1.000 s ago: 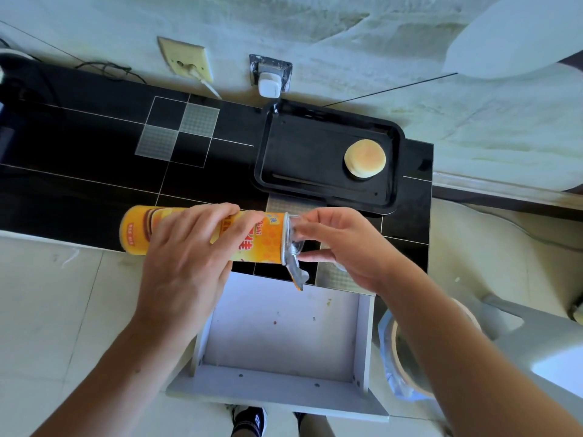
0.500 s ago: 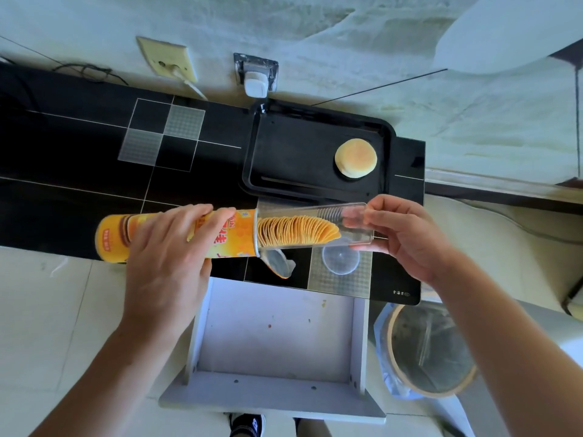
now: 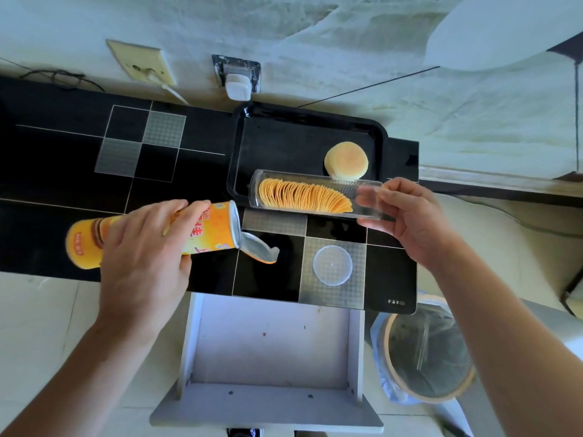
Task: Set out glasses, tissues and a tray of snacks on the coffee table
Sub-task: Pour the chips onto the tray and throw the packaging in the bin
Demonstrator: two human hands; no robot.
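Holding chip sleeve (image 3: 315, 195) in my right hand (image 3: 407, 216) over tray (image 3: 252, 171) | left hand (image 3: 145, 257) grips can (image 3: 151, 236) | risk: sleeve tips, chips spill on counter (image 3: 63, 171)

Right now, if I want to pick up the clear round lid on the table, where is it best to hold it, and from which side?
The lid lies flat and alone on the table, so pinch its rim at two opposite edges, coming straight down from above. Its thin, flat shape probably gives no other hold.

Clear sleeve (image 3: 315, 193) of crisps (fanned) lies over black tray (image 3: 284, 143).
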